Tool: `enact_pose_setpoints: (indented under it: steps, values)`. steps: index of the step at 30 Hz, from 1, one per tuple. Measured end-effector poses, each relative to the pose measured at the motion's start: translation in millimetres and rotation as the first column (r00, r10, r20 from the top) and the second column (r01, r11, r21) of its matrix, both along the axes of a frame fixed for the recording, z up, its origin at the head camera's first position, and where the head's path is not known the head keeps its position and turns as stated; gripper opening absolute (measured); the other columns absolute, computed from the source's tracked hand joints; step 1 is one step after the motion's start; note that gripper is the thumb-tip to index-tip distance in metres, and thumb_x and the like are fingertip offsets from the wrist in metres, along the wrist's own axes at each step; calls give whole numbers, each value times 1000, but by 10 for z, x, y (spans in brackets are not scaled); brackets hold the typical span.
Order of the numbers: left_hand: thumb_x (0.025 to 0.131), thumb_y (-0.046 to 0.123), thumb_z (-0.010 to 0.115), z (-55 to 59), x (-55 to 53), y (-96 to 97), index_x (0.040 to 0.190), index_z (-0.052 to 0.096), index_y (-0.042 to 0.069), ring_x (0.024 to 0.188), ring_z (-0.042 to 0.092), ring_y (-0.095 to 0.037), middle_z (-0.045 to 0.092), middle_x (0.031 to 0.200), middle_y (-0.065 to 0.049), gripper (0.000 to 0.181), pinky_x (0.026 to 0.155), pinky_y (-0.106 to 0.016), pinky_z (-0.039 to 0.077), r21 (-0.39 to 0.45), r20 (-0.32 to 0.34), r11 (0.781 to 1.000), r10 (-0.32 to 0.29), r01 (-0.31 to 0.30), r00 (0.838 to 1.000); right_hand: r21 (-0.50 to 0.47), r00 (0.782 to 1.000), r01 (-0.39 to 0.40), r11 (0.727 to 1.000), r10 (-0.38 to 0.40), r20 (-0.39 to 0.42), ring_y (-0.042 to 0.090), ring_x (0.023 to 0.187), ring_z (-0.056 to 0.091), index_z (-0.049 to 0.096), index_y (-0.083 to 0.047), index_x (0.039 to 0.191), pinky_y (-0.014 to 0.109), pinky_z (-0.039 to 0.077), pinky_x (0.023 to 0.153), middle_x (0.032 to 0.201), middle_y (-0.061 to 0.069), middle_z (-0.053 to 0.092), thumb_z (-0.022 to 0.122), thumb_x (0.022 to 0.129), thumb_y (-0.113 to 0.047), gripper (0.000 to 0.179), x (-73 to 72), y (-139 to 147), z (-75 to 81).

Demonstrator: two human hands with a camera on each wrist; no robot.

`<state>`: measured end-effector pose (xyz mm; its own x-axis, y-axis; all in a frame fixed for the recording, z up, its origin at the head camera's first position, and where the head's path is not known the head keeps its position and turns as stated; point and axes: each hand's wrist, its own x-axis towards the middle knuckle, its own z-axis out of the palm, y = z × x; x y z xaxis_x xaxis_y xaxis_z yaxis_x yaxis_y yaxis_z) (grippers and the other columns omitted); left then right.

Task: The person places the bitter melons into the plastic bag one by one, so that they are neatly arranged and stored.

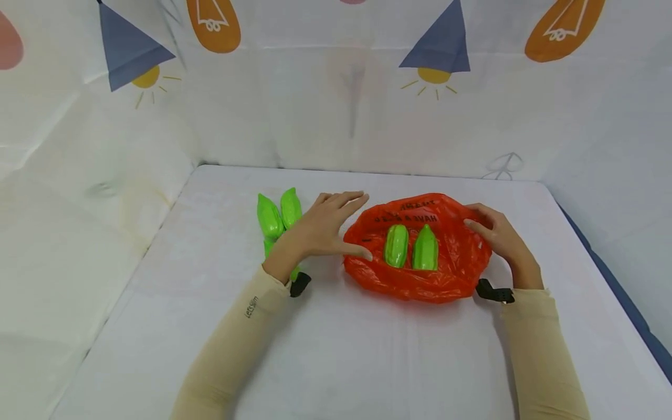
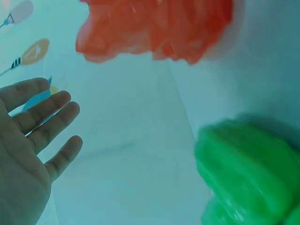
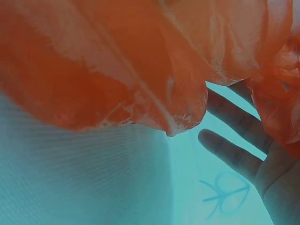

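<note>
A red plastic bag [image 1: 415,286] with dark lettering lies spread with its mouth wide on the table. Inside it are two glossy green ridged fruits, one blunt [image 1: 396,246] and one pointed [image 1: 426,249], resembling star fruit. My right hand [image 1: 505,236] holds the bag's right rim, thumb on the inner side and fingers outside; the right wrist view shows fingers [image 3: 234,152] behind the film. By the bag's left rim, my left hand [image 1: 328,224] hovers with fingers spread, holding nothing. More green fruits [image 1: 270,216] lie in a cluster behind the left wrist, partly hidden; the left wrist view shows them [image 2: 248,173] close up.
The white table [image 1: 367,361] meets a white cloth wall [image 1: 294,128] printed with lamps and bulbs along its back edge. Similar cloth hangs at the left and right sides. A black strap [image 1: 493,291] circles the right wrist.
</note>
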<state>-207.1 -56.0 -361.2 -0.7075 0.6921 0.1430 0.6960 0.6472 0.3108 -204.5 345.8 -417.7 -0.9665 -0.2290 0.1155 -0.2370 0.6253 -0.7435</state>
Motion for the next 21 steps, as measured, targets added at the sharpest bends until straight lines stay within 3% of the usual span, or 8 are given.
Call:
enact_pose_setpoints:
  steps: [4, 13, 21]
  values:
    - [71, 76, 68, -52, -22, -236, 155, 30, 18, 143, 34, -21, 32, 159, 0, 110, 117, -44, 24, 25, 30, 999, 39, -40, 999, 41, 1000, 21, 999, -22, 18, -7, 93, 53, 53, -2, 134, 7, 48, 76, 122, 18, 60, 55, 100, -20, 39, 20, 22, -41]
    - [70, 69, 74, -201, -78, -770, 155, 30, 15, 146, 30, -27, 32, 159, -4, 110, 118, -53, 20, 67, 52, 984, 159, -162, 986, 52, 999, 37, 998, -38, 9, -6, 91, 54, 53, -2, 134, 9, 50, 73, 117, 2, 60, 56, 99, -18, 38, 8, 41, -70]
    - [70, 66, 77, -312, -135, -1032, 155, 31, 14, 144, 31, -35, 32, 158, -9, 110, 115, -67, 16, 77, 75, 968, 235, -241, 969, 56, 999, 35, 998, -36, 16, -7, 92, 52, 52, -3, 135, 8, 50, 74, 122, 17, 58, 55, 100, -21, 40, 7, -12, -36]
